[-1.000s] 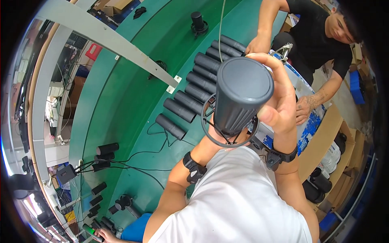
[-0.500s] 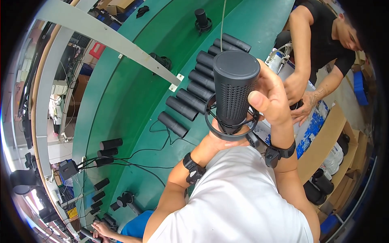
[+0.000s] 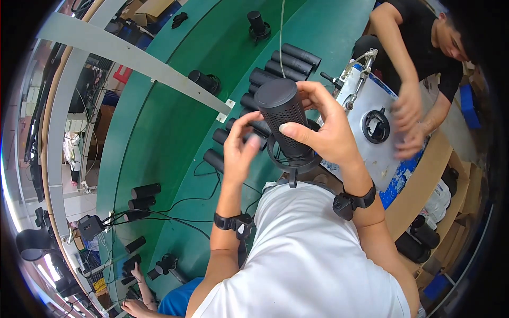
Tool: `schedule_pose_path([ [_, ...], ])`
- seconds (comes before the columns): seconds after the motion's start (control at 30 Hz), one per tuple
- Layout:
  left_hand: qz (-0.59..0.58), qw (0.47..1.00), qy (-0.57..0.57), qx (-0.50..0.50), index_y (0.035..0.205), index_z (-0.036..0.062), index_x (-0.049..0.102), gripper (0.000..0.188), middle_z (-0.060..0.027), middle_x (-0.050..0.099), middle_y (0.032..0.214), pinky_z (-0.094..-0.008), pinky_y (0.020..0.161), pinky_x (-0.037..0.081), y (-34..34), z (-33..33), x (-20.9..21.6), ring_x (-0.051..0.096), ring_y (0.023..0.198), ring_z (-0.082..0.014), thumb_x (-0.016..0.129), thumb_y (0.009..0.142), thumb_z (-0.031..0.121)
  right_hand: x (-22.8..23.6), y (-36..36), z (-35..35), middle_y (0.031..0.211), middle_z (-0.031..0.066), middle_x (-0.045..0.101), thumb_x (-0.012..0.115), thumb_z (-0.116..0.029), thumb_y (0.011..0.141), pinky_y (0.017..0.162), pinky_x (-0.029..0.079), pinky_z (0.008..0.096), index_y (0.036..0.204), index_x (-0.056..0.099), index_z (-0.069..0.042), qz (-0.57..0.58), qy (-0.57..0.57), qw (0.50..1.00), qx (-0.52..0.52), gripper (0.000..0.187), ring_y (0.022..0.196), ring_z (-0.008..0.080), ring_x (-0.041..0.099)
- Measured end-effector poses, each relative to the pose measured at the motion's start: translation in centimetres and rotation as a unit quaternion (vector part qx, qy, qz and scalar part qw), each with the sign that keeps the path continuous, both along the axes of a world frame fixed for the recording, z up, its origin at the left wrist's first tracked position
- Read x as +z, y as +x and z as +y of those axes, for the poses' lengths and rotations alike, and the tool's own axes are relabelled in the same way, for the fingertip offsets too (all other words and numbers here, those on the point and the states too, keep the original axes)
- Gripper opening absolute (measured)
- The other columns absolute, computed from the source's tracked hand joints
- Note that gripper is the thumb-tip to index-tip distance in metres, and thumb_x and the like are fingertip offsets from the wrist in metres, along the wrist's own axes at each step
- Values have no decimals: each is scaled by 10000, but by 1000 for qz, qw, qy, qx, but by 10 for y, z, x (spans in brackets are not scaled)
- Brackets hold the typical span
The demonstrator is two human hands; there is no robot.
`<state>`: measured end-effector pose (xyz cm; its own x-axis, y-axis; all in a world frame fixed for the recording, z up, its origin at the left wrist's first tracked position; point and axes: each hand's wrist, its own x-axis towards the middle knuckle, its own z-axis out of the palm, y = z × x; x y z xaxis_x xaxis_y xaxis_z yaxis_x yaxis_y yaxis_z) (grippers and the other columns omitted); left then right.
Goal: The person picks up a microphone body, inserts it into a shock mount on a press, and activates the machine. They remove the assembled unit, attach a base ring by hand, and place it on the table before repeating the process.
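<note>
My right hand (image 3: 323, 132) grips the black microphone (image 3: 283, 124); my left hand (image 3: 239, 153) hovers open beside it. Seems I'm fitting its ring mount (image 3: 291, 161). Next needs a steady twist.

**A factory assembly line**

This is a production workshop. A long green tabletop (image 3: 159, 132) curves through the room, carrying a row of identical black cylinders (image 3: 275, 66) and loose cables (image 3: 175, 204). Several people work side by side along it. A white fixture plate (image 3: 371, 132), stacked cardboard boxes (image 3: 154, 8) and a grey overhead beam (image 3: 132, 55) complete the industrial setting.
</note>
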<state>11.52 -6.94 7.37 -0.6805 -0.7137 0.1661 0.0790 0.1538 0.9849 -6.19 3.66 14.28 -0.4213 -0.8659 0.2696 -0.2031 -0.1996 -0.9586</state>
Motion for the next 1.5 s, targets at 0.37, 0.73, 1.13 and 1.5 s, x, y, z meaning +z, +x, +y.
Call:
schedule_pose_path([
  [0.37,-235,922,-122,281,1141,-55,483,744,-202,673,1014,-384,831,513,48,-34,-10,672,935,-305,874,631,322,-66,3,21,1259,80,551,687,-174,850,944,428,333,1275,526,-50,31,132,991,-1,471,1113,179,551],
  [0.73,-385,745,-80,539,1230,-15,464,800,-254,638,1087,-471,881,475,169,-184,-158,609,1034,-421,806,677,450,-118,0,133,1047,108,653,590,-59,909,906,467,291,1143,556,21,-191,318,928,-30,250,974,160,605],
  [1.13,-615,728,19,303,1350,58,392,1000,-233,644,1135,-523,979,372,124,-53,-150,605,1095,-373,659,657,728,-126,10,125,1058,83,642,607,-72,904,821,459,230,1198,526,-11,-212,303,929,-18,311,950,119,591],
  [1.5,5,877,450,-166,1202,-49,518,502,-168,665,999,-355,756,548,72,-25,-104,672,894,-216,592,894,340,-106,2,92,1207,132,587,652,-216,883,964,429,324,1313,448,14,-176,183,966,56,529,1114,209,569],
])
